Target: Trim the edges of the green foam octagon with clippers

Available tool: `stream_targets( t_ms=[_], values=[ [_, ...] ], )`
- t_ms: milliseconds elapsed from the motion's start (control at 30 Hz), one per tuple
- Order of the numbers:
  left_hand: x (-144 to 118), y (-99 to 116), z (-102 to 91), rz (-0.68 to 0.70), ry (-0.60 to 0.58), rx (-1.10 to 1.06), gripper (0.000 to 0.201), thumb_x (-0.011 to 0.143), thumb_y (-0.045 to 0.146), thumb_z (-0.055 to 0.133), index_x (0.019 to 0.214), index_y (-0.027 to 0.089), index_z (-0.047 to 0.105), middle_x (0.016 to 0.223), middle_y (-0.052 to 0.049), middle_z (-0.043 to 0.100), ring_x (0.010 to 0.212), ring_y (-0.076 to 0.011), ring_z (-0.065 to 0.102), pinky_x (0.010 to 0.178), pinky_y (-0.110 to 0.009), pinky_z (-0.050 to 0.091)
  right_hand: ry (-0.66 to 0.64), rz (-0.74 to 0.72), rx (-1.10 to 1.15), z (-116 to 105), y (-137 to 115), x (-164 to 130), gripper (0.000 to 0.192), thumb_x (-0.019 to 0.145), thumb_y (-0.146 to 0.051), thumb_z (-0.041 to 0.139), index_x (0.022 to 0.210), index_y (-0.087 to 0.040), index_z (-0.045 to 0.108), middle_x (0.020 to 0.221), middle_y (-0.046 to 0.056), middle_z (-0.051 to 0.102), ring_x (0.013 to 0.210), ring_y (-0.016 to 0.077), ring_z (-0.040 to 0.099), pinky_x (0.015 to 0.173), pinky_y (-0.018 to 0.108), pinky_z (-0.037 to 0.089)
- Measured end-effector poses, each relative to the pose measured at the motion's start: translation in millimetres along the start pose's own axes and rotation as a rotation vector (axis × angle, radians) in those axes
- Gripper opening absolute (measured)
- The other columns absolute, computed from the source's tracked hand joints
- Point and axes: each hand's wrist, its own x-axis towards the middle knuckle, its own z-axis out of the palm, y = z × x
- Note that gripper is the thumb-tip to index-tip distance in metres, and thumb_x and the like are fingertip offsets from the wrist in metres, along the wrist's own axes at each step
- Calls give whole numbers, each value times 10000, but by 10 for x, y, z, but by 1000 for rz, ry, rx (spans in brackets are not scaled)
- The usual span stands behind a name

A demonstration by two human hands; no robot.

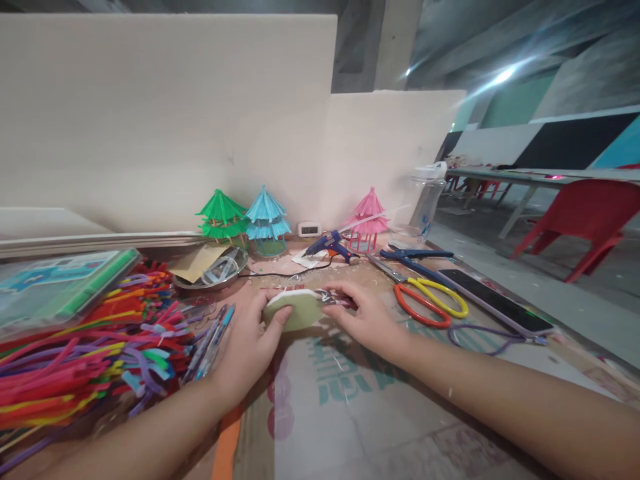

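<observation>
A cardboard-covered counter [350, 400] stands before pale boards. At its centre, the left hand [250, 340] grips a pale green foam piece [295, 310]; the right hand [365, 317] pinches its three-o'clock edge. Scissors [430, 300] lie at three o'clock, pipe cleaners [90, 347] at nine.

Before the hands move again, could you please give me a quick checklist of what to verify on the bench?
1. Left hand grips the pale green disc: ok, thumb on its face.
2. Right hand holds a small piece at the disc's edge: cannot tell what it is, too small.
3. Glue gun lies apart from both hands: ok; whether it is hot, cannot tell.
4. Scissors lie just right of the right hand: ok, untouched.
5. Phone sits near the table edge: not ok, close to the drop.
6. Pipe cleaners lie against the left forearm: not ok, easily dragged.
</observation>
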Motion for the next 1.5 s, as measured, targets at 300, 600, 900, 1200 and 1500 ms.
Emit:
stream_targets(
  t_ms=[300,600,900,1200,1500],
  values=[
    [14,-3,14,-64,-65,-49,316,813,463,535,959,192,609,882,-22,671,783,-191,616,661,-271,467,-101,-69,-45,20,-10,-10,103,764,-136,531,773,-177,625,725,24,647,654,148,574,589,241,431],
    [25,17,-14,139,11,58,161,859,253,476,933,207,611,892,-3,650,838,-170,585,758,-278,450,39,-335,-206,-70,-43,-13,296,934,-344,421,1075,-169,614,795,59,599,746,186,560,670,307,455],
    [-19,22,10,263,-4,123,150,871,233,463,942,197,590,928,-24,651,873,-178,583,775,-296,452,58,-415,-296,-94,-54,-6,313,940,-338,422,1034,-152,656,701,42,557,668,170,528,587,278,420],
    [-9,24,5,305,11,137,142,858,218,466,937,193,582,939,-37,659,880,-186,597,784,-317,470,55,-427,-333,-100,-58,-6,320,944,-346,413,1034,-158,656,704,41,563,667,164,522,591,273,423],
    [-10,27,-11,274,-30,169,152,875,240,448,926,193,583,925,-42,638,872,-194,568,776,-328,448,41,-444,-324,-103,-35,-2,321,945,-343,412,1030,-157,660,675,35,548,639,160,502,572,271,408]
  ],
)
